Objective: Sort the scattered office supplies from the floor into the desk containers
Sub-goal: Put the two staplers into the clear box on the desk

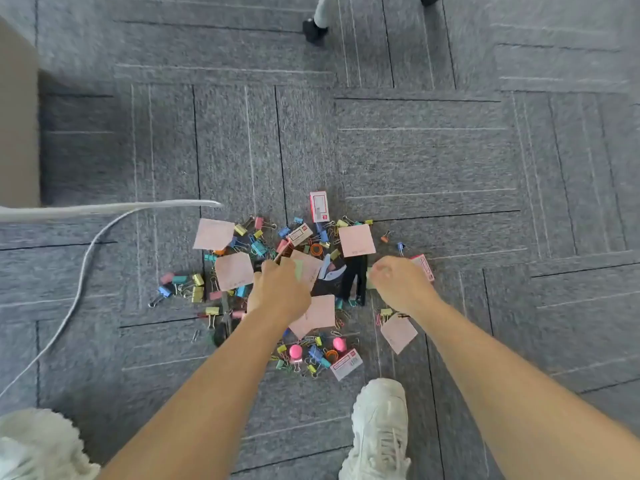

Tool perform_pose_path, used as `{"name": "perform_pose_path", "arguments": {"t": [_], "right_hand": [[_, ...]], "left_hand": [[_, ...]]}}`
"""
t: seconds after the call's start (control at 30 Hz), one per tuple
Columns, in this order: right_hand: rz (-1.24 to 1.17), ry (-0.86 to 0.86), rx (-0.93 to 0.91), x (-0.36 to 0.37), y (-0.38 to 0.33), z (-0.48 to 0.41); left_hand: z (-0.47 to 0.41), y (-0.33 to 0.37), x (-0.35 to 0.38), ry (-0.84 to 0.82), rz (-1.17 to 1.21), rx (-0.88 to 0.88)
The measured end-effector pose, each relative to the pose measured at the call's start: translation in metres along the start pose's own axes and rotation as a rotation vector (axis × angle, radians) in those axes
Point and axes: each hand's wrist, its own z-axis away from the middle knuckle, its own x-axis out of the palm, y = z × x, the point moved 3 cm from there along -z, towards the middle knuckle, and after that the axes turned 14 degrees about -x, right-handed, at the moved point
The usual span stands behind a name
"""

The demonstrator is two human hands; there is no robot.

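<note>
Two hands are held over the floor pile (258, 245), left hand (278, 289) clamped on a pink note (308, 266), right hand (400, 282) grip unreadable, a black object (355, 277) laid near-to-far between them.

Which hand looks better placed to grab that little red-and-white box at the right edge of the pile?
Probably right. The right hand lies beside the red-and-white box, nearly touching it; the left hand is farther off, over pink notes.
</note>
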Motion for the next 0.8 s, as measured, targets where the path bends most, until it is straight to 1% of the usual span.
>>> {"name": "perform_pose_path", "arguments": {"t": [0.1,0.2,0.3,0.4,0.5,0.57,0.63,0.7,0.8], "right_hand": [[0.014,-0.012,-0.010,0.037,0.022,-0.038],[0.029,-0.109,-0.005,0.077,0.040,-0.066],[0.071,-0.175,0.009,0.110,0.055,-0.084],[0.118,-0.138,0.025,0.128,0.059,-0.086],[0.137,-0.109,0.008,0.129,0.061,-0.077],[0.114,-0.129,0.000,0.123,0.060,-0.068],[0.070,-0.168,-0.009,0.115,0.059,-0.060],[-0.040,-0.186,-0.003,0.106,0.055,-0.050],[-0.361,-0.165,0.076,0.086,0.043,-0.031]], "left_hand": [[-0.036,-0.014,0.031,0.045,-0.094,-0.159],[-0.056,-0.028,0.057,0.015,-0.116,-0.272],[-0.059,-0.034,0.074,0.098,-0.101,-0.219],[-0.056,-0.037,0.084,0.153,-0.045,-0.186],[-0.052,-0.038,0.089,0.140,-0.002,-0.175],[-0.047,-0.038,0.089,0.118,0.052,-0.174],[-0.041,-0.036,0.085,0.111,0.113,-0.166],[-0.034,-0.034,0.077,0.072,0.182,-0.157],[-0.018,-0.028,0.067,-0.107,0.324,-0.181]]}}
